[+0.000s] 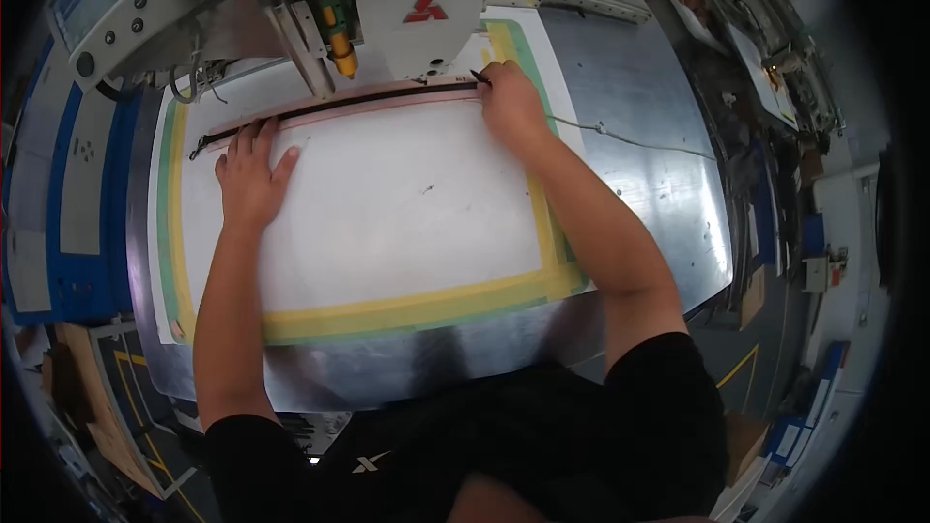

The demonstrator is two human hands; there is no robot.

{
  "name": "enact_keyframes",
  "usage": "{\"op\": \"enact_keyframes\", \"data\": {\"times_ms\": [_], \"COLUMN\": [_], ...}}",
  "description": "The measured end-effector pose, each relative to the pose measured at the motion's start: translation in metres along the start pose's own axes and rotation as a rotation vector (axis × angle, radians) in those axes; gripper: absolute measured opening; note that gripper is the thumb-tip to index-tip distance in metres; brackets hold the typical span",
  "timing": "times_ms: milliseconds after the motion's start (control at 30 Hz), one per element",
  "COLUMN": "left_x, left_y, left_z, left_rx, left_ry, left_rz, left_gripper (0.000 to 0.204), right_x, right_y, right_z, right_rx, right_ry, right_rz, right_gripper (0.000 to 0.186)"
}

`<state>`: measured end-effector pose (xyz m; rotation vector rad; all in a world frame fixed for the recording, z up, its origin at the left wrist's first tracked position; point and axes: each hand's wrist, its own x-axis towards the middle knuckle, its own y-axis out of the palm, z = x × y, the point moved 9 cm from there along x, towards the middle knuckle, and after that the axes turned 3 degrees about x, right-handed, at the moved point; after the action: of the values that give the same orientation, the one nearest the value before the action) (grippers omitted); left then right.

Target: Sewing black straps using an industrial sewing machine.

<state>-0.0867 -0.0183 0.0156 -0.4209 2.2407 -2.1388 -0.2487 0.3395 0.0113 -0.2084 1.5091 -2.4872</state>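
Observation:
A long, narrow black strip point(373, 97) lies across the far part of the white sheet point(387, 213), along a reddish band. At its left end is a small dark loop-like piece point(197, 148). My left hand point(250, 174) rests flat near that end, fingers spread, fingertips on the strip. My right hand point(511, 105) is closed at the strip's right end, fingers pinched together. A dark pointed tip juts out from these fingers; whether it belongs to the strip I cannot make out.
Over the strip hangs a white machine head point(421, 5), with a yellow-tipped part point(341, 53) beside it. Yellow and green tape point(417, 305) borders the sheet on a metal table point(659, 203). A thin cord point(649, 142) runs off right. A blue cabinet point(58, 261) stands left.

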Motion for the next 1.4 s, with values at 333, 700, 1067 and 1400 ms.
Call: {"op": "enact_keyframes", "data": {"times_ms": [333,700,1067,1400], "left_x": [0.003,0.001,0.004,0.01], "left_y": [-0.001,-0.002,0.0,0.017], "left_z": [0.004,0.006,-0.015,-0.095], "left_rx": [-0.062,-0.056,-0.039,-0.078], "left_ry": [-0.034,-0.033,-0.037,0.016], "left_rz": [-0.055,-0.076,-0.057,-0.022], "left_gripper": [0.064,0.059,0.061,0.064], "right_x": [-0.033,-0.043,-0.038,-0.031], "right_y": [-0.021,-0.002,-0.01,-0.053], "right_z": [0.012,0.037,0.028,-0.054], "right_rx": [-0.057,-0.144,-0.209,-0.247], "right_ry": [-0.177,-0.27,-0.212,-0.086], "right_rz": [-0.12,-0.069,0.009,-0.031], "right_gripper": [0.035,0.043,0.048,0.05]}}
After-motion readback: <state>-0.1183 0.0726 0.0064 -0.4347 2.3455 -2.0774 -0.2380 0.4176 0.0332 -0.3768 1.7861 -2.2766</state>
